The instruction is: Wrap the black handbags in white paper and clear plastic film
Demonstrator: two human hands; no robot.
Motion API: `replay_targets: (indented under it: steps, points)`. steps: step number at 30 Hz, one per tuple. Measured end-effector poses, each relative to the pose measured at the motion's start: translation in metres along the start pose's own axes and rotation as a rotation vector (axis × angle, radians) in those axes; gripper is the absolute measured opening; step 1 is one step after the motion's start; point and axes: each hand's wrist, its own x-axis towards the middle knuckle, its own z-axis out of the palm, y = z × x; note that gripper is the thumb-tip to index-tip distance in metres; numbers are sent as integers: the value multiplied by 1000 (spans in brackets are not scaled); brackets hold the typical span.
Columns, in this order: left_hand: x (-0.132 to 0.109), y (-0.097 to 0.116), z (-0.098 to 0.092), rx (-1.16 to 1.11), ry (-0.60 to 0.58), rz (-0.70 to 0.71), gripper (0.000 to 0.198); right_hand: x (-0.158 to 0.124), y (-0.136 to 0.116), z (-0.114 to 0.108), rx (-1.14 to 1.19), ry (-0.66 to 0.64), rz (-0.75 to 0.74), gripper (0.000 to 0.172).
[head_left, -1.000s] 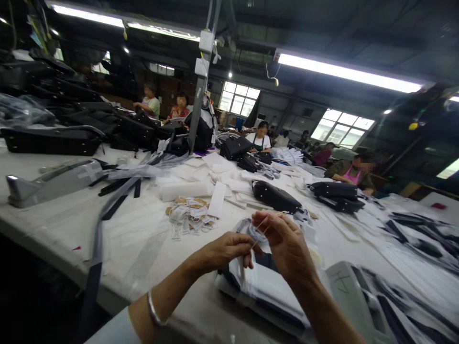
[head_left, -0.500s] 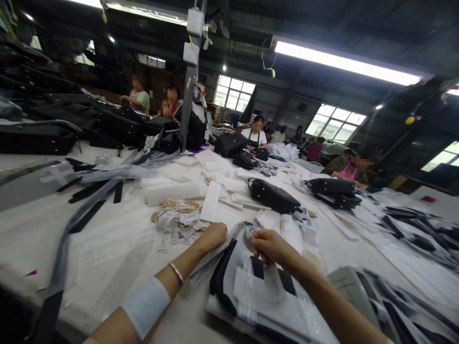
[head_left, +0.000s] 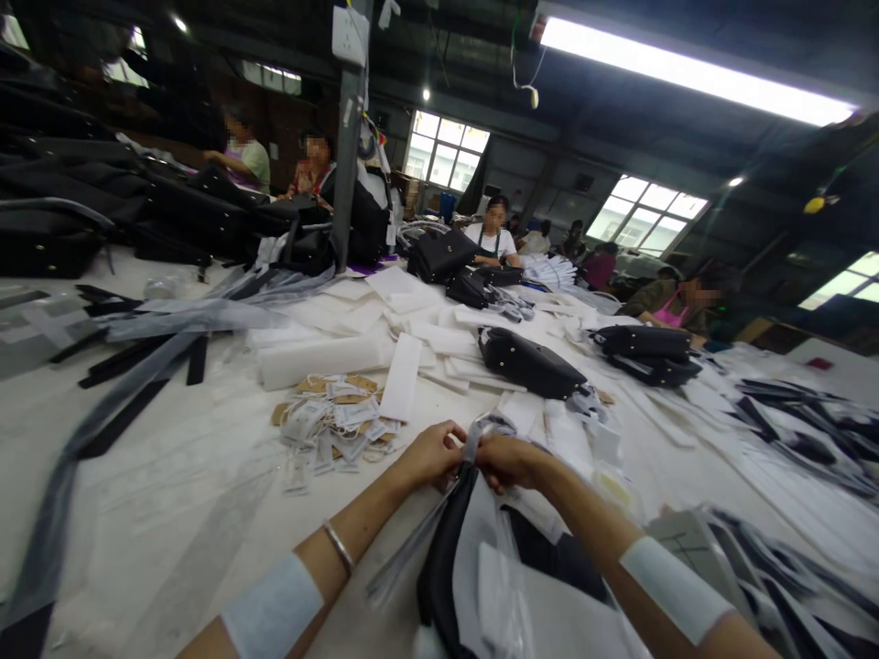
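Observation:
My left hand (head_left: pixel 431 453) and my right hand (head_left: pixel 506 460) meet over the table, both pinched closed on the top of a black bag strap wrapped in clear plastic (head_left: pixel 472 437). Below them lies a black bag (head_left: pixel 439 567) with white paper and plastic sheets on it. A heap of small paper tags (head_left: pixel 333 421) lies just left of my left hand. A silver bangle circles my left wrist, and white bands wrap both forearms.
The white table (head_left: pixel 171 476) carries white foam strips (head_left: pixel 322 359), long black straps (head_left: pixel 137 361), and black handbags (head_left: pixel 530 363). Several people sit working at the far side. A grey pole (head_left: pixel 347 146) stands at the back. Stacked black bags lie far left.
My hands dropped from chest height to the table. The left hand moved right to meet the right hand on the wrapped strap. The view tilted downward and forward.

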Motion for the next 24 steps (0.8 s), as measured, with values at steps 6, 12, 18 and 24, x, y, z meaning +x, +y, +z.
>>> replay_targets:
  steps: [6, 12, 18, 24]
  points:
    - [-3, 9, 1, 168, 170, 54, 18, -4, 4, -2, 201, -168, -69, 6]
    - [-11, 13, -4, 356, 226, 14, 16, -8, 11, -2, 260, -170, -122, 14]
    - [-16, 10, -19, 270, 286, -24, 10, -33, 12, -10, 109, 41, -118, 48]
    - [-14, 5, -24, -132, 125, -30, 9, -16, 29, 7, 360, 258, -290, 35]
